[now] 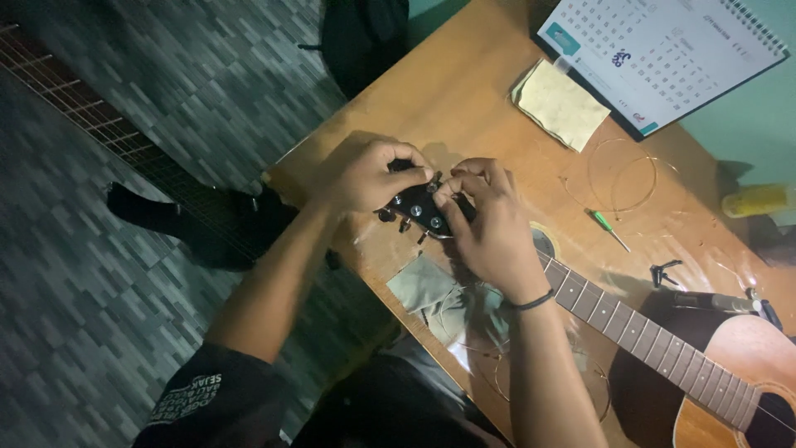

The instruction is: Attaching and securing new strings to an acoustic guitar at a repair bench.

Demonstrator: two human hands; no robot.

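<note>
An acoustic guitar (pixel 730 373) lies across a wooden table (pixel 464 91), its neck (pixel 630 328) running up-left to a black headstock (pixel 419 207) with silver tuning pegs. My left hand (pixel 361 174) wraps the headstock's far end. My right hand (pixel 489 220) rests on the headstock near the nut, its fingertips pinched at a peg or string at the top. A black band sits on my right wrist. Most of the headstock is hidden beneath both hands.
A coiled guitar string (pixel 622 178) and a green-handled screwdriver (pixel 608 228) lie to the right. A yellow cloth (pixel 560 104) and a desk calendar (pixel 663 50) sit at the back. A clear plastic packet (pixel 427 286), a black capo (pixel 663 272), a yellow bottle (pixel 759 199).
</note>
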